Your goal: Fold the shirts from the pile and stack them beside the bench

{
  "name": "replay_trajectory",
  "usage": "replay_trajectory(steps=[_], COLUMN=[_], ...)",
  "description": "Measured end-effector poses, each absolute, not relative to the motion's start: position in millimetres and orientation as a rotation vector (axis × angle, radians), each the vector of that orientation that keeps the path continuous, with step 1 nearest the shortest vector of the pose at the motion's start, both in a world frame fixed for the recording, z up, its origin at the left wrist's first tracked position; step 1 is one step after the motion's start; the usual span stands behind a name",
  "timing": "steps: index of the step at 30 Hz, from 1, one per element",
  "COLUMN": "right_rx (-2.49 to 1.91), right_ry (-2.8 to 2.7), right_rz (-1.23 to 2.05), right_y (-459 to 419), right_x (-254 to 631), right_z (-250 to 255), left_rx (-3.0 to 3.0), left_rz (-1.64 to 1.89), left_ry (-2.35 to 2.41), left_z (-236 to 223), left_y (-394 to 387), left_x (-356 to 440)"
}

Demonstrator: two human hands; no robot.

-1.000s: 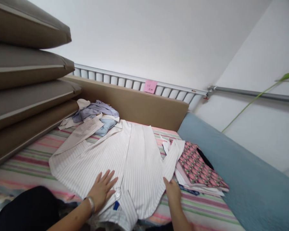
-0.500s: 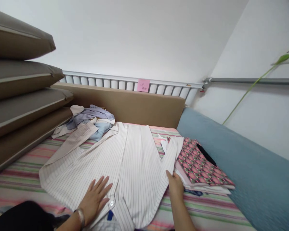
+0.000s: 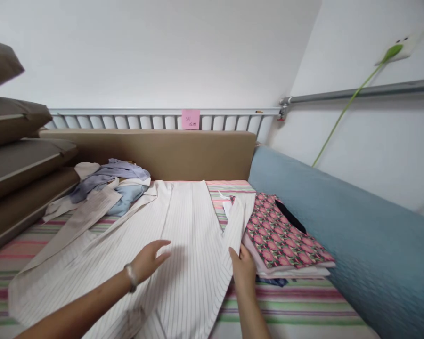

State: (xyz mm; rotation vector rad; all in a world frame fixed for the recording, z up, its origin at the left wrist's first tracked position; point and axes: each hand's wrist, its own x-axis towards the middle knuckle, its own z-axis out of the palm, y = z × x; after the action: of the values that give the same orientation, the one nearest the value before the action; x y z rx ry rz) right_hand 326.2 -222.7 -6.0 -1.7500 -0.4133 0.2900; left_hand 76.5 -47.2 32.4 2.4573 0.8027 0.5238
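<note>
Pink handwritten note (image 3: 191,119) beyond striped shirt (image 3: 194,235)

Single head-worn view from close above the striped shirt (image 3: 194,230), forward and down toward the radiator (image 3: 145,122).

The white shirt (image 3: 192,226) has thin, seemingly grey stripes.

Here's the bed (image 3: 297,306), striped cover | white shirt (image 3: 192,245) spread wide | crumpled clothes (image 3: 109,179) far left | folded clothes (image 3: 286,238) stacked right!
</note>
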Motion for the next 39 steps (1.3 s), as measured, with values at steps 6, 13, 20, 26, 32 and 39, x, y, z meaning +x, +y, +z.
replay_trajectory(steps=[6,13,20,26,32,39], right_rx=[-1.745,-1.762,-1.765,-1.551,-1.645,-1.871], right_ry=[-0.421,-0.541,-0.591,-0.538,-0.514,-0.88], right_rz=[0.308,0.412,0.407,0.496,0.574,0.421], right_y=[-222.8,-217.5,-216.9,-217.2,-205.3,-182.9], right_x=[321.4,317.8,312.1,308.8,296.6,246.2], right_z=[7.4,27.4,31.2,23.2,8.1,-8.7], left_rx=[2.036,1.97,1.858,1.648,1.481,1.25], left_rz=[0.154,0.161,0.568,0.879,1.031,1.1], left_ry=[0.669,0.835,0.726,0.544,0.69,1.048], left_z=[103.3,106.0,114.2,155.6,152.7,63.2], left_y=[-62.2,-71.8,-41.1,-7.3,0.1,-6.8], left_x=[266.0,397.2,395.9,293.9,124.7,19.1])
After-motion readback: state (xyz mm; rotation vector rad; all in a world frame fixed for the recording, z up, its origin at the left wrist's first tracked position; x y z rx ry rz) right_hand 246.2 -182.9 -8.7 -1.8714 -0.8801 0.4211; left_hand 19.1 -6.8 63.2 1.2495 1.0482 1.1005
